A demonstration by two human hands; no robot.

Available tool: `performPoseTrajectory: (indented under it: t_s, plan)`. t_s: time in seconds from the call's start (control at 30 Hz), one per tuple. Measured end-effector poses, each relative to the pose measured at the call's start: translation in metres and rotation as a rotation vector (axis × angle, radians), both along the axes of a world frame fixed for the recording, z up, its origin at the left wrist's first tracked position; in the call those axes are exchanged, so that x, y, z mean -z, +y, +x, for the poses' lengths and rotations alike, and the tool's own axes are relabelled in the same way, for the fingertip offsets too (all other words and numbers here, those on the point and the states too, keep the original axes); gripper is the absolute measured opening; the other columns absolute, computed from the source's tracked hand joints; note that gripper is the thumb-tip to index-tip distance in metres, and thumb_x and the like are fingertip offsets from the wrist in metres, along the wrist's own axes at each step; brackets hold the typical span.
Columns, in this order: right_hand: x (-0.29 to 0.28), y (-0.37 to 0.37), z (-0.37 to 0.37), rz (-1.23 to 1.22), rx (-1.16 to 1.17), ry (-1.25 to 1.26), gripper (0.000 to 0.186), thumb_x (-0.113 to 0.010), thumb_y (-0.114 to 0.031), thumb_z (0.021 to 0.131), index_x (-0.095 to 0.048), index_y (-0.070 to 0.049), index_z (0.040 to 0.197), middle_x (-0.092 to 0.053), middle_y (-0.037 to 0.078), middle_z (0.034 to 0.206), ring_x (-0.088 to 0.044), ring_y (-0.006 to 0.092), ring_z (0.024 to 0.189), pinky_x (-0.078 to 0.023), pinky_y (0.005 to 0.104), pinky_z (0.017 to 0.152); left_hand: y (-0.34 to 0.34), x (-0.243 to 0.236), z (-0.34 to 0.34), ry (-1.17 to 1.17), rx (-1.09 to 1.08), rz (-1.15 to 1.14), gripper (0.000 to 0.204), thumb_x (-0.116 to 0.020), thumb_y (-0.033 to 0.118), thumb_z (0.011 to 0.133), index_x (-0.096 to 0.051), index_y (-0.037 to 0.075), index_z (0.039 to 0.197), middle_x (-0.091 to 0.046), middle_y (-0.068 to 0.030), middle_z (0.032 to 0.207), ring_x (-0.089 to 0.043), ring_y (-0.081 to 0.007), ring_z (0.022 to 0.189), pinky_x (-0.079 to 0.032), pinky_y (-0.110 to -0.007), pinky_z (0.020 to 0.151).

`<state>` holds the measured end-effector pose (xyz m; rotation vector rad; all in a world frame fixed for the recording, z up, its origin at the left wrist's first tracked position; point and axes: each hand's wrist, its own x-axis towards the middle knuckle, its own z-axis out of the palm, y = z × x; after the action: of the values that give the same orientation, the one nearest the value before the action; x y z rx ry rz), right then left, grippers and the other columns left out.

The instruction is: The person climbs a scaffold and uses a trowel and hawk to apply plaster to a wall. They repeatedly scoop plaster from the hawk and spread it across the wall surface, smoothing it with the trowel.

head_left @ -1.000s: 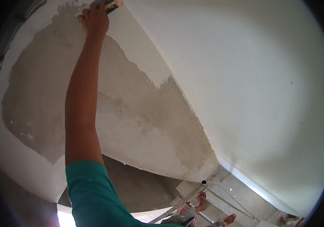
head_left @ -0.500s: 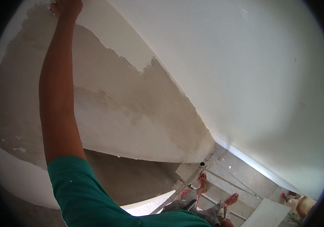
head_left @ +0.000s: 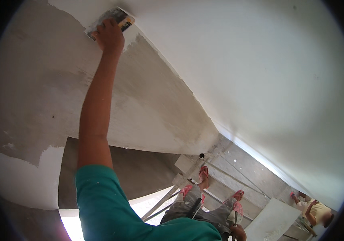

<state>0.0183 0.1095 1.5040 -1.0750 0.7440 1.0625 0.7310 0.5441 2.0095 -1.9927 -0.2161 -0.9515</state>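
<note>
My left hand (head_left: 109, 35), on an outstretched arm, grips a wide plastering trowel (head_left: 117, 17) with a flat grey plate and black and yellow parts. The trowel lies against the wall surface, next to the corner where it meets a smooth white wall (head_left: 252, 72). Around and below it spreads a grey-brown patch of plaster (head_left: 147, 88) with a ragged edge against paler coating. My right hand (head_left: 238, 233) shows only in part at the lower edge, near a thin upright tool (head_left: 236, 217); its fingers are mostly hidden.
My feet in red sandals (head_left: 204, 172) stand on scaffold planks (head_left: 216, 184) with metal bars. A pale board (head_left: 272, 221) lies to their right. Another person (head_left: 318, 213) is lower down at the far right. A dark recess (head_left: 139, 168) and bright opening lie below the plastered wall.
My left hand has swept right along the top of the wall toward the corner, and the trowel has come into full view. The view has shifted, showing more of the lower left and the other person.
</note>
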Motion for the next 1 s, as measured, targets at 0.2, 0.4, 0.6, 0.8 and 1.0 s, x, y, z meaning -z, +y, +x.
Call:
performPoseTrajectory:
  t_s: [0.2,0.4,0.6,0.8,1.0]
  plan:
    - [0.000,-0.016,-0.009,-0.057,-0.102,0.037,0.041,-0.053,-0.035,0.094,-0.060,-0.004,0.119,-0.061,0.006,0.073,-0.049,0.0151,0.044,-0.038,0.0298,0.033,0.006,0.119,0.002,0.094,-0.058,-0.099,0.053,-0.058,0.022,0.090,-0.040,0.003,0.136,-0.043,-0.0146,0.130,-0.053,-0.0297,0.105,-0.041,-0.048,0.085]
    - [0.003,-0.020,-0.023,-0.086,-0.141,0.073,0.041,-0.054,-0.035,0.093,-0.060,-0.006,0.122,-0.059,0.005,0.073,-0.046,0.0139,0.045,-0.038,0.0294,0.035,0.006,0.206,0.003,0.140,-0.065,-0.096,0.057,-0.058,0.021,0.091,-0.036,0.003,0.141,-0.041,-0.0148,0.136,-0.052,-0.0273,0.106,-0.041,-0.044,0.084]
    - [0.010,-0.027,-0.038,-0.099,-0.161,0.068,0.043,-0.054,-0.035,0.093,-0.059,-0.008,0.126,-0.058,0.003,0.072,-0.044,0.0126,0.045,-0.037,0.0290,0.037,0.019,0.273,-0.016,0.212,-0.060,-0.068,0.054,-0.056,0.021,0.092,-0.038,0.006,0.141,-0.043,-0.0107,0.133,-0.052,-0.0235,0.101,-0.041,-0.042,0.082]
    - [0.051,-0.015,-0.052,-0.060,-0.137,-0.034,0.044,-0.055,-0.035,0.092,-0.058,-0.010,0.129,-0.057,0.002,0.072,-0.042,0.0114,0.046,-0.037,0.0286,0.039,0.018,0.260,-0.063,0.355,0.166,-0.125,0.046,-0.053,0.018,0.088,-0.049,0.009,0.132,-0.048,-0.0088,0.132,-0.051,-0.0283,0.100,-0.039,-0.048,0.087]
    - [0.093,0.011,-0.044,-0.029,-0.197,-0.047,0.045,-0.056,-0.031,0.090,-0.058,-0.011,0.130,-0.058,0.002,0.074,-0.043,0.0119,0.047,-0.038,0.0293,0.041,0.018,0.055,-0.071,0.184,0.283,-0.155,0.058,-0.060,0.011,0.081,-0.046,0.013,0.137,-0.047,-0.0068,0.134,-0.051,-0.0304,0.101,-0.040,-0.051,0.085]
